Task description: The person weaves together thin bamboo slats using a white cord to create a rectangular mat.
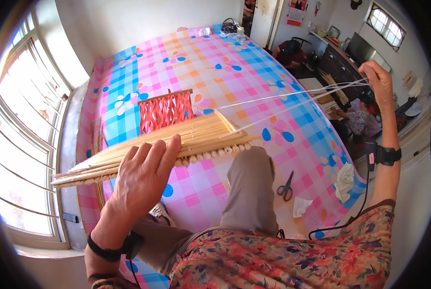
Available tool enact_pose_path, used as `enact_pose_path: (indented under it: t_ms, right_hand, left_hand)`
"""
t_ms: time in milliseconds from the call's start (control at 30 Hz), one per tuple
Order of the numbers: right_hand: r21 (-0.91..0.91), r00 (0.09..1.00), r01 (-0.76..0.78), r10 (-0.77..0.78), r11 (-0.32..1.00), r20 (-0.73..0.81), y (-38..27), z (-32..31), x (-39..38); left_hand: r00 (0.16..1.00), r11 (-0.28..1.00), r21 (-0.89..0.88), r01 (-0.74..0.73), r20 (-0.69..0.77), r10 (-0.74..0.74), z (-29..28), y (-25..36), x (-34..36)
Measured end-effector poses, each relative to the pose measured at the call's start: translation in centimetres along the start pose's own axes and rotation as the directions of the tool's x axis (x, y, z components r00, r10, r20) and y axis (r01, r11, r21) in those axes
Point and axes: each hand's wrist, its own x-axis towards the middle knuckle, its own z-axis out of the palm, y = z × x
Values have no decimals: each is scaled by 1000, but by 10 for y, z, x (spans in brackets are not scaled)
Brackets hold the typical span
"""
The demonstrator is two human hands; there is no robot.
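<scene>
Left hand (pixel 139 176) grips the stalks (pixel 208 129) at their near side; right hand (pixel 379 81), raised well to their right, pinches thread (pixel 353 85) running to them.

Home: flowered checked cover (pixel 203 62), television (pixel 360 47) on cabinet (pixel 338 66), wall calendar (pixel 296 17).

1. Tall white-framed window (pixel 20 149) with thin dark bars, left, glaring with daylight.
2. Plain white wall (pixel 128 19) behind the wide bed covered in pink-and-blue checked, flower-printed cloth (pixel 191 65).
3. Dark wooden cabinet (pixel 338 60), black flat television (pixel 361 48), small bright window (pixel 385 25), upper right.
</scene>
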Motion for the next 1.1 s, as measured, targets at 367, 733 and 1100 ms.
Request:
enact_pose_path:
  t_ms: [367,733,1100]
  right_hand:
    - [-416,986,23,-89,909,-141,64,-31,-73]
    - [-73,828,-231,236,970,508,-9,101,-139]
    - [516,505,-857,233,17,831,-161,199,-174]
  left_hand:
    - [989,993,115,24,142,-41,-14,63,-50]
    - [993,999,51,2,116,-8,18,109,-76]
    - [992,992,-116,47,118,-33,35,116,-75]
